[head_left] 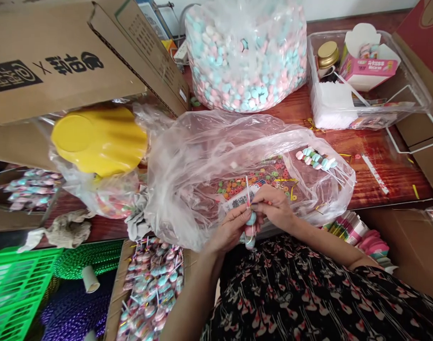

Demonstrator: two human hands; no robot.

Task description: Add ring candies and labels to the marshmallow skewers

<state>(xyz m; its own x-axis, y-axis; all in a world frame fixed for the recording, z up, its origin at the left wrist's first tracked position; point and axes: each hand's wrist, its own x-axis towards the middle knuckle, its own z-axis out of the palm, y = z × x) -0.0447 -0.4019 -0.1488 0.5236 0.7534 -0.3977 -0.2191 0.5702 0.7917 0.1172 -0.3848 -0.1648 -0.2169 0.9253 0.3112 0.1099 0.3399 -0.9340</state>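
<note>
My left hand (pixel 234 227) is closed round a candy skewer (pixel 251 229) of blue and pink pieces, its white stick pointing up. My right hand (pixel 273 206) meets it at the top of the candy, fingers pinched; whatever they hold is too small to name. Under and beyond both hands lies a clear plastic bag (pixel 188 170) with small orange, green and red candy rings (pixel 234 187) in it. Several finished-looking skewers (pixel 315 158) rest on the bag's right part. Gold twist ties (pixel 292 192) lie near the rings.
Behind stands a large bag of pastel candies (pixel 248 61). A clear tub (pixel 368 113) is at the back right, a yellow bowl (pixel 99 139) and cardboard box (pixel 60 61) at left. Below left, a box holds wrapped skewers (pixel 150 284) beside a green basket (pixel 17 289).
</note>
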